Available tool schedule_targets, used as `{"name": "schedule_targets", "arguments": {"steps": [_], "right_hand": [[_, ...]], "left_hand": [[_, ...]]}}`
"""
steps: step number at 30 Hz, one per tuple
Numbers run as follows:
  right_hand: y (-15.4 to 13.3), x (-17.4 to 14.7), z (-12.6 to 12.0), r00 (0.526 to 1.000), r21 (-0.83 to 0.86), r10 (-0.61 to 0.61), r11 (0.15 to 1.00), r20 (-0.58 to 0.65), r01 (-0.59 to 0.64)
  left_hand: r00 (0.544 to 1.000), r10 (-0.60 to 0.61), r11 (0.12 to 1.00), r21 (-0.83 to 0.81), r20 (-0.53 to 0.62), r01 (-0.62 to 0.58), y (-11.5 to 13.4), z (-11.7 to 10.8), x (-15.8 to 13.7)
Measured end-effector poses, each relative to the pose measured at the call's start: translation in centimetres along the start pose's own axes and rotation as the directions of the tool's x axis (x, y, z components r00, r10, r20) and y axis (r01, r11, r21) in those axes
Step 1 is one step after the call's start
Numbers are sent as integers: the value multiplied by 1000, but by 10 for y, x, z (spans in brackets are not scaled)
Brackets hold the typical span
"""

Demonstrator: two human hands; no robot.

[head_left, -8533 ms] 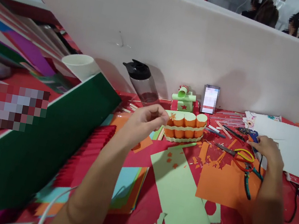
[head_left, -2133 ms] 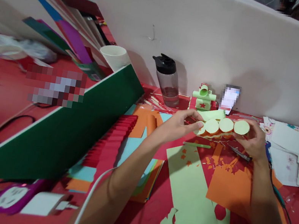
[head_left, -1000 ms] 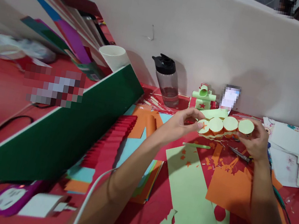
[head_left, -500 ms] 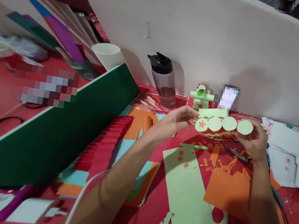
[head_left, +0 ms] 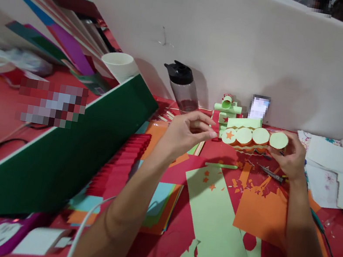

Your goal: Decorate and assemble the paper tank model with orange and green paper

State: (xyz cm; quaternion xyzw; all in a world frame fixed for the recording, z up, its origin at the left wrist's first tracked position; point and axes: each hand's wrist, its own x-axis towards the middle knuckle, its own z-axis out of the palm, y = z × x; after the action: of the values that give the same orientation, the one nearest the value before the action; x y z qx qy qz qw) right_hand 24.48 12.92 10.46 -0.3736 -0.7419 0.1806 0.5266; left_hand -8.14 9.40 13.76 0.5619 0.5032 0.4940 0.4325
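Note:
A light green and orange paper model [head_left: 243, 135] with a row of several round discs, like a tank's track, is held up above the red table. My right hand [head_left: 292, 158] grips its right end, fingers behind and thumb in front. An orange star [head_left: 230, 135] sits on the leftmost disc. My left hand [head_left: 187, 133] is just left of the model, thumb and fingers apart, holding nothing. Behind the model stands another green paper piece [head_left: 227, 108] with a tube and a small red star. Below lie a green paper sheet [head_left: 214, 216] and an orange sheet [head_left: 258, 217].
A dark green board [head_left: 63, 158] slants along the left beside folded red paper [head_left: 119, 159]. A black-lidded bottle [head_left: 183, 90] and a phone [head_left: 259, 107] stand by the wall. Scissors [head_left: 271, 173] and orange scraps lie below my right hand. White papers [head_left: 333, 170] are at right.
My left hand has come off the model's left end and moved a little left, its fingers opening. The right hand still holds the model in nearly the same spot.

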Motion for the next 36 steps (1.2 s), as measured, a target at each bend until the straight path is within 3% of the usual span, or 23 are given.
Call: {"name": "schedule_targets", "arguments": {"steps": [4,10,25,36], "right_hand": [[-1,0,1,1000,14,-19,1000,5,19],[-2,0,6,1000,-13,-16,1000,9,16],[-2,-1,10,999,-41,-29,999,40,31],[-1,1,0,1000,4,1,1000,-20,0]], "left_hand": [[998,30,999,-18,51,-29,0,8,-1],[986,-60,995,-68,154,71,-3,23,-4],[975,-159,958,-214,152,190,-12,21,1],[994,-80,987,-131,78,90,-22,7,7]]}}
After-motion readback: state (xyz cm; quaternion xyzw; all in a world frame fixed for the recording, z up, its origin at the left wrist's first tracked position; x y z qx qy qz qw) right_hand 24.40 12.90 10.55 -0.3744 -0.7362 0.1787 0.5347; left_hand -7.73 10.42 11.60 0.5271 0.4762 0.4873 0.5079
